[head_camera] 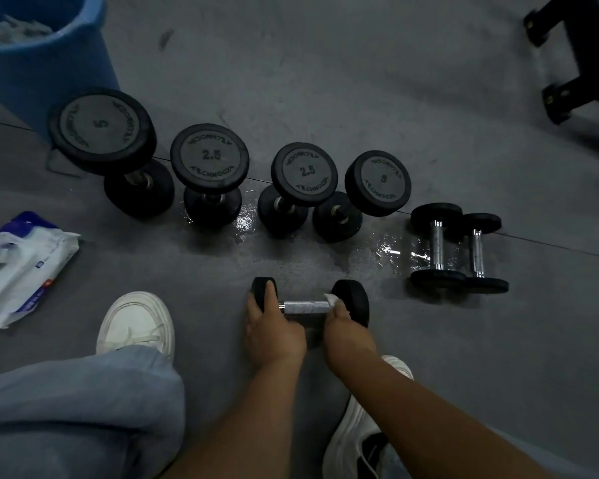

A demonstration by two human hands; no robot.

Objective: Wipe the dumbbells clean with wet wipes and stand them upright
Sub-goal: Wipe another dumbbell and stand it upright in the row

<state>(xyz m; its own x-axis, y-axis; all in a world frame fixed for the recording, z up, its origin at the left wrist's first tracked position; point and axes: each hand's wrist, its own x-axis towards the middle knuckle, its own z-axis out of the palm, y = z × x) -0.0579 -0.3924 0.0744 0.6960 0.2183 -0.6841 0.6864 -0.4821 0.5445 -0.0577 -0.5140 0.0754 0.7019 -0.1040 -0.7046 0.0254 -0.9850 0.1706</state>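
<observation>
Dumbbell (306, 307) flat on floor (204, 305), close in front. Gripped at left head by left hand (274, 333); wipe (331, 299) pinched on bar by right hand (346, 331). Might roll or slip from a wet grip on tipping upright, knocking standing row (210, 157) behind.

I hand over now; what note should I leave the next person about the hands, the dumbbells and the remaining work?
Left hand grips one black head of the small chrome-handled dumbbell lying on the grey floor. Right hand holds a white wet wipe on its handle.
Done: four large black dumbbells stand upright in a row.
Left: finish this one and stand it; two small dumbbells lie at right, not yet upright.
White-and-blue wipe pack at left, blue plastic bucket behind.
</observation>
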